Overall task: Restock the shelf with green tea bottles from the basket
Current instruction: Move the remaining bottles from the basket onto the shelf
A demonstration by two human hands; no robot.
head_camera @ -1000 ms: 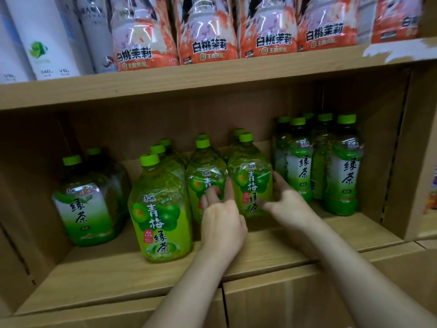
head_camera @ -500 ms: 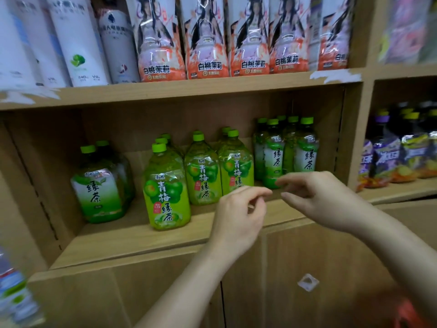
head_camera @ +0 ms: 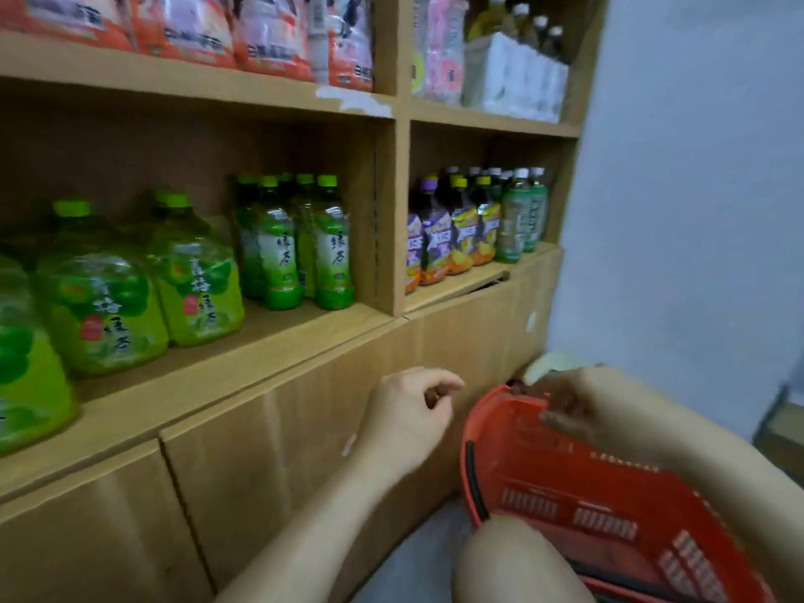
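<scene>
Shelf [head_camera: 278,341]: slim green tea bottles [head_camera: 278,250] stand upright in a tight cluster at the right end of the board, against the divider [head_camera: 391,219], labels facing out so the stock reads from the aisle. Bare board shows along the front edge before them, likely room for more. Big bottles [head_camera: 195,280] of a different green drink fill the left and middle, also face-out; kinds are kept apart. Mixed bottles [head_camera: 435,241] sit in the next bay, past the divider. Basket [head_camera: 587,507], red, is low at the right, beside the cabinet under the shelf and close to the person's knee [head_camera: 513,563], tilted toward them, probably for easy reach. Right hand [head_camera: 583,398] is at the basket's far rim, fingers down in shadow; whether they pinch a bottle or only the rim, I cannot tell. No tea bottle is visible inside the basket from here. Left hand [head_camera: 413,413] hangs free before the cabinet front, fingers loosely curled and holding nothing, perhaps ready to take the next bottle. Judgement: fetching step, stock partly up.
</scene>
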